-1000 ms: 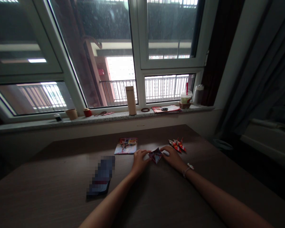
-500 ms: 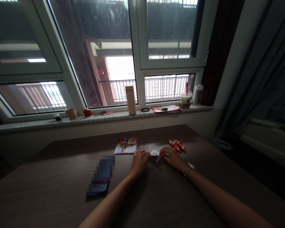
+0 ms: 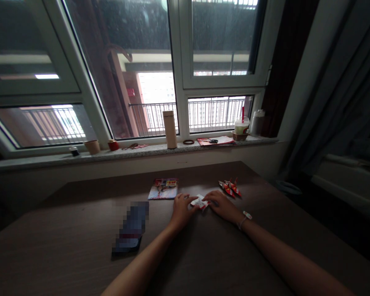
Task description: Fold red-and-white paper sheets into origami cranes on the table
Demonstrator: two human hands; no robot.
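Observation:
A small piece of folded paper (image 3: 200, 201), white on top with red edges, lies on the table between my hands. My left hand (image 3: 182, 210) grips its left side, the thumb near the front edge and the fingers behind. On the opposite side my right hand (image 3: 221, 205) has its fingertips closed on the paper's right part; a thin bracelet circles that wrist. Small folded red-and-white paper pieces (image 3: 230, 188) stand behind my right hand. Left of my left hand lies a stack of printed paper sheets (image 3: 163, 189).
A pixelated dark flat object (image 3: 131, 228) rests on the brown table (image 3: 64, 230) at left. Along the windowsill stand a beige flask (image 3: 169, 129), a paper cup (image 3: 92, 146), papers with scissors (image 3: 215, 141) and a drink cup with a red straw (image 3: 241, 126).
The paper has gone from a raised, peaked shape to a flatter one with more white facing up. Both hands have shifted slightly inward over it.

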